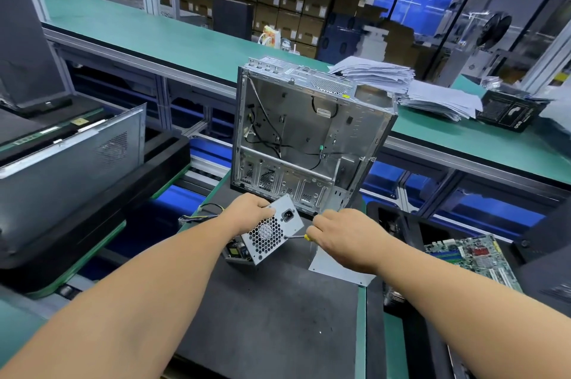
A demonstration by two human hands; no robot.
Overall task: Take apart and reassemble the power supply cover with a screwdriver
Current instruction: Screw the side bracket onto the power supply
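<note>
A grey metal power supply (272, 232) with a honeycomb fan grille and a black socket rests tilted on the dark mat (272, 317). My left hand (247, 212) grips its top left corner. My right hand (343, 236) is closed around a screwdriver (298, 237) with a yellow collar; its thin shaft points left and meets the supply's right edge. A bundle of coloured wires (200, 215) trails from the supply to the left. A flat grey metal panel (336, 267) lies under my right wrist.
An open empty computer case (309, 134) stands upright just behind the supply. A green motherboard (475, 255) lies at the right. Another case (71, 153) sits in a black tray at the left. Stacks of paper (401, 82) lie on the green bench behind.
</note>
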